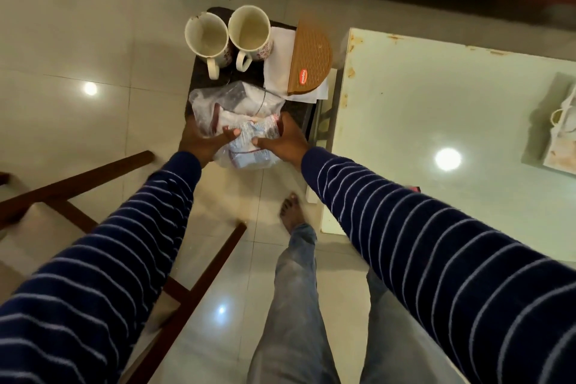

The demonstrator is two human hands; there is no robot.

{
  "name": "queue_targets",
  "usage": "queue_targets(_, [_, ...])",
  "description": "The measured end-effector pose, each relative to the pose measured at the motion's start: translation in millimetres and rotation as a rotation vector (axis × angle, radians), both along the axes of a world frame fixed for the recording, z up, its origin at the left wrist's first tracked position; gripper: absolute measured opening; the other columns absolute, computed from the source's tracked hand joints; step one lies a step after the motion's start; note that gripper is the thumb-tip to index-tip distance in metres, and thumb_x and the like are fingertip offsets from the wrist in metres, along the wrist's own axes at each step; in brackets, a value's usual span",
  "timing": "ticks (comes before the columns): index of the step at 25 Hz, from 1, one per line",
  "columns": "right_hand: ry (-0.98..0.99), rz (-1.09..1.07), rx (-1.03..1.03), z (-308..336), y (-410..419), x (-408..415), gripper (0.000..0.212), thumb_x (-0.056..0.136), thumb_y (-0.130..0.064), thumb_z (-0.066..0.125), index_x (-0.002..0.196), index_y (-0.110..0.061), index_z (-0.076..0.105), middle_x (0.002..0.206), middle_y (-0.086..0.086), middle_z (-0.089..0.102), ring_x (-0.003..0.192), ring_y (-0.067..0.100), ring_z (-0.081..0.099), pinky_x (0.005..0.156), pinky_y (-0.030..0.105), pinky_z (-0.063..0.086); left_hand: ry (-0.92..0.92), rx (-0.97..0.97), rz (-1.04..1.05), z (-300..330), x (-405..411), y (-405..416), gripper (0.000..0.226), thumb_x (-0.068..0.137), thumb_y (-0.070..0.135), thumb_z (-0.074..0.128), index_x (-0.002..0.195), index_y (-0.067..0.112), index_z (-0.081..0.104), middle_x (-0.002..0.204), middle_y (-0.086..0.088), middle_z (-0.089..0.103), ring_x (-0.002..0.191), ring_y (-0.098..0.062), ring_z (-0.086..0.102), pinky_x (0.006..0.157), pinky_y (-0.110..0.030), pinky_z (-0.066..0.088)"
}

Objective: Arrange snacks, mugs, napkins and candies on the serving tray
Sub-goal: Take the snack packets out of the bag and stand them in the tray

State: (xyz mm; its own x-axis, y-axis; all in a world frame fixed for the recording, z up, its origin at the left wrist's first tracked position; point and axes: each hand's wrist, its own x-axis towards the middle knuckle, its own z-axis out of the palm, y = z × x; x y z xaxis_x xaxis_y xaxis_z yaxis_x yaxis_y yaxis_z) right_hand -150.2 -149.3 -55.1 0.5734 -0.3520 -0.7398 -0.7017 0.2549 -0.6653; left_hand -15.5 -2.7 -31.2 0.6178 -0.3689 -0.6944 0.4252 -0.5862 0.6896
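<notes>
A dark serving tray [199,84] is held out over the floor. On its far end stand two cream mugs [207,40] [251,33], upright with handles toward me. White napkins [277,65] lie at the far right under a brown semicircular holder [310,59]. Clear plastic snack bags [240,109] with packets inside fill the near end. My left hand [202,142] grips the tray's near left edge, thumb on the bags. My right hand [282,142] grips the near right edge against the bags.
A glass-topped table [436,109] with a rusty white frame stands to the right; a paper bag [561,134] sits on it. A wooden chair frame [93,196] is at the lower left. Tiled floor lies below, with my legs and bare foot [291,212].
</notes>
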Motion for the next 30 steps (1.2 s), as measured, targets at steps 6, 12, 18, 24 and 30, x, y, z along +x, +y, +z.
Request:
queue_targets(6, [-0.207, 0.004, -0.049, 69.1, 2.7, -79.7, 0.061, 0.079, -0.011, 0.082, 0.124, -0.027, 0.044, 0.116, -0.007, 0.06, 0.104, 0.002, 0.061, 0.089, 0.024, 0.055, 0.214, -0.089, 0.211, 74.5, -63.8, 1.2, 0.05, 0.097, 0.05, 0.049, 0.141, 0.027, 0.045, 0.136, -0.007, 0.059, 0.122, -0.028, 0.058, 0.1, -0.047, 0.048])
queue_targets(12, [-0.354, -0.045, -0.345, 166.9, -26.0, -173.7, 0.053, 0.082, -0.018, 0.08, 0.123, -0.036, 0.051, 0.118, -0.024, 0.062, 0.108, -0.008, 0.06, 0.087, 0.011, 0.048, 0.419, -0.247, 0.249, 176.0, -116.3, -12.8, 0.082, 0.079, 0.085, 0.032, 0.131, 0.027, 0.059, 0.126, -0.007, 0.068, 0.114, -0.028, 0.066, 0.094, -0.05, 0.048])
queue_targets(18, [-0.494, -0.091, -0.621, 263.2, -77.4, -273.7, 0.049, 0.082, -0.009, 0.078, 0.115, -0.036, 0.056, 0.11, -0.006, 0.068, 0.103, 0.001, 0.063, 0.085, 0.014, 0.047, 0.182, -0.32, -0.028, 295.0, -196.5, -69.8, 0.059, 0.085, 0.071, 0.049, 0.125, 0.031, 0.065, 0.12, -0.004, 0.071, 0.109, -0.025, 0.068, 0.088, -0.047, 0.055])
queue_targets(24, [-0.597, -0.147, -0.831, 324.6, -128.6, -398.6, 0.057, 0.078, -0.006, 0.08, 0.126, -0.026, 0.056, 0.13, 0.0, 0.06, 0.122, 0.01, 0.053, 0.102, 0.019, 0.042, -0.144, -0.455, -0.008, 374.6, -318.0, -125.3, 0.019, 0.093, 0.042, 0.056, 0.097, 0.036, 0.074, 0.104, 0.002, 0.075, 0.098, -0.021, 0.071, 0.071, -0.034, 0.056])
queue_targets(30, [-0.498, -0.189, -0.79, 346.2, -162.1, -506.0, 0.058, 0.075, -0.011, 0.084, 0.109, -0.048, 0.055, 0.105, -0.021, 0.063, 0.099, 0.001, 0.06, 0.084, 0.004, 0.041, -0.351, -0.62, -0.01, 416.2, -427.0, -175.8, 0.026, 0.1, 0.026, 0.044, 0.119, 0.02, 0.062, 0.114, 0.008, 0.073, 0.089, -0.016, 0.074, 0.069, -0.024, 0.06])
